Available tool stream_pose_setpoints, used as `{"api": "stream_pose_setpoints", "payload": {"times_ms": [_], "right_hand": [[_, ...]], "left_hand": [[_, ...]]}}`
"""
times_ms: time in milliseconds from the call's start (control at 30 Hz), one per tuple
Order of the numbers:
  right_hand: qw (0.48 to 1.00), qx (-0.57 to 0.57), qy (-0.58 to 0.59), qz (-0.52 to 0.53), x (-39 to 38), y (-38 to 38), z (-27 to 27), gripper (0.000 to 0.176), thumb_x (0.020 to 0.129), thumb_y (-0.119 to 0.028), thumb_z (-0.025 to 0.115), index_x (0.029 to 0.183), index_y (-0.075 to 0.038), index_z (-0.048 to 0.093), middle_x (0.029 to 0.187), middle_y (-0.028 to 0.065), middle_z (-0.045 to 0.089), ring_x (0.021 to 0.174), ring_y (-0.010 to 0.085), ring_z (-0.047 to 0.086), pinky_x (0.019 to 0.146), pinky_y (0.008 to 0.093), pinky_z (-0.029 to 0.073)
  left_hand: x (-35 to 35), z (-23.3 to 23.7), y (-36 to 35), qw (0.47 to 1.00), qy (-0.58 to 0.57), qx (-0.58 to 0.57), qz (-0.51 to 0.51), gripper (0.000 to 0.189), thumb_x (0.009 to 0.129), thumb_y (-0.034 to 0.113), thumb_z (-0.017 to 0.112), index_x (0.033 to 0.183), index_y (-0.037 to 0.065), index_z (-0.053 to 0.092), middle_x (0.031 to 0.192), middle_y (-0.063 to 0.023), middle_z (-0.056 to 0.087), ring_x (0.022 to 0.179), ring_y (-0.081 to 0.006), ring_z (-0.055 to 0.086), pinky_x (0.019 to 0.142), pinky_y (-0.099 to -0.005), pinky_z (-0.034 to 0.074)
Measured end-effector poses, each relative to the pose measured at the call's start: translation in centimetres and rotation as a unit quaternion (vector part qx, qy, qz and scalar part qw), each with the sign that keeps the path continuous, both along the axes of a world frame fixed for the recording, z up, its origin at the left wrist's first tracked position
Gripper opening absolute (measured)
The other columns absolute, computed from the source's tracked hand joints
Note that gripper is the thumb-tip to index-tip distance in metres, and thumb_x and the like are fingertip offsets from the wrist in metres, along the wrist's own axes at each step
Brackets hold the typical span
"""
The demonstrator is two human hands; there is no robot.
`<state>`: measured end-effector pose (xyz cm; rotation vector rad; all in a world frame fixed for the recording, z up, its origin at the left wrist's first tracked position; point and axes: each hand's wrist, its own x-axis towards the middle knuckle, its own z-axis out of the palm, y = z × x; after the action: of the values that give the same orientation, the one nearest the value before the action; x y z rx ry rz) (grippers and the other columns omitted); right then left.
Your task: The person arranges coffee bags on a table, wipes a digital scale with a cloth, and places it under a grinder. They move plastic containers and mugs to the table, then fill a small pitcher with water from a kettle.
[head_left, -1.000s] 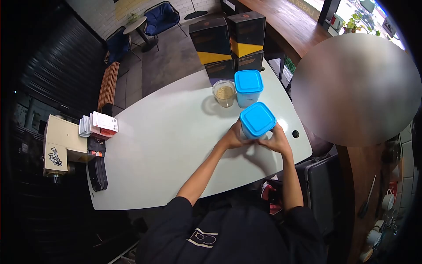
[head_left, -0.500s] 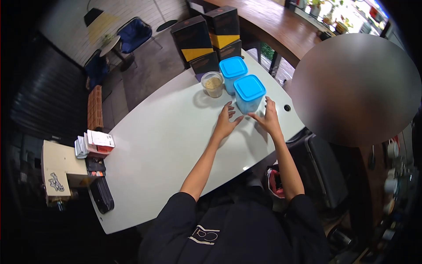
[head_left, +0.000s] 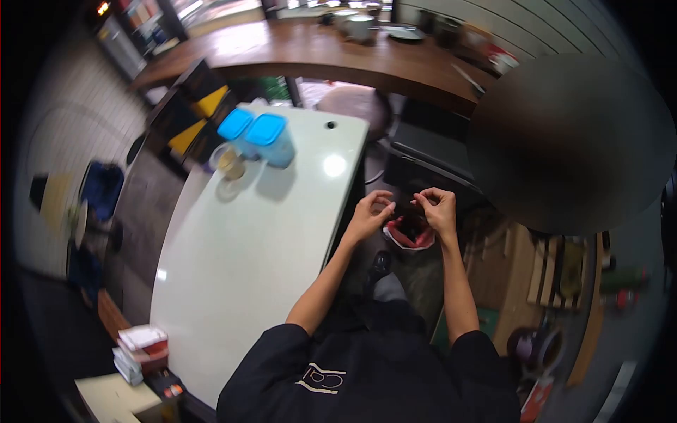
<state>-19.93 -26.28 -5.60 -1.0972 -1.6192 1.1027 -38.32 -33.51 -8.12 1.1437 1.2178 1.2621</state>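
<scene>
My left hand (head_left: 372,216) is raised past the table's right edge, fingers curved and thumb apart, with nothing visible in it. Beside it, my right hand (head_left: 438,210) has its fingers bent in against the thumb; whatever is between them, if anything, is hidden. The two hands are apart, above a bin with a red inside and pale rim (head_left: 412,247). On the white table (head_left: 240,247), two clear containers with blue lids stand together, the nearer container (head_left: 277,151) partly covering the farther container (head_left: 240,125). A clear tub (head_left: 230,165) with tan contents stands next to them.
Black and yellow boxes (head_left: 185,116) stand at the table's far left corner. A wooden counter (head_left: 282,53) with cups runs along the back. Near the hands are a dark case-like object (head_left: 434,144) and my shoe (head_left: 379,264). Papers (head_left: 143,338) sit at lower left.
My view has turned to the right. Both hands have moved away from the blue-lidded containers and over the bin beside the table. My right fingers have drawn in toward the thumb.
</scene>
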Motion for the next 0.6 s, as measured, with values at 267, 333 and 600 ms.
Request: {"api": "stream_pose_setpoints", "payload": {"times_ms": [267, 333, 600], "right_hand": [[0.978, 0.011, 0.060, -0.202, 14.0, -5.8, 1.3, 0.008, 0.087, 0.000, 0.064, 0.082, 0.006, 0.064, 0.073, 0.0064, 0.065, 0.068, 0.0149, 0.068, 0.061, 0.0236, 0.053], [0.967, 0.009, 0.076, -0.244, 17.0, -7.2, 0.8, 0.009, 0.090, -0.002, 0.062, 0.084, 0.005, 0.061, 0.072, 0.0043, 0.063, 0.066, 0.0137, 0.067, 0.059, 0.0236, 0.052], [0.943, 0.031, 0.064, -0.324, 26.1, -11.7, 0.9, 0.018, 0.100, -0.011, 0.044, 0.084, -0.002, 0.047, 0.065, 0.0003, 0.047, 0.056, 0.0100, 0.059, 0.051, 0.0229, 0.045]], "left_hand": [[13.0, -0.3, 0.1, 0.962, -0.035, -0.024, -0.269, 0.032, 0.092, 0.017, 0.063, 0.118, 0.001, 0.055, 0.095, -0.0048, 0.061, 0.077, -0.0068, 0.059, 0.067, -0.0212, 0.047], [15.6, -0.7, 0.4, 0.950, -0.034, -0.011, -0.309, 0.032, 0.092, 0.017, 0.063, 0.118, 0.001, 0.055, 0.095, -0.0043, 0.060, 0.076, -0.0057, 0.057, 0.067, -0.0207, 0.046], [24.4, 2.8, 1.9, 0.905, -0.006, -0.012, -0.426, 0.032, 0.094, 0.018, 0.061, 0.121, 0.003, 0.054, 0.099, -0.0013, 0.059, 0.082, -0.0040, 0.055, 0.073, -0.0194, 0.045]]}}
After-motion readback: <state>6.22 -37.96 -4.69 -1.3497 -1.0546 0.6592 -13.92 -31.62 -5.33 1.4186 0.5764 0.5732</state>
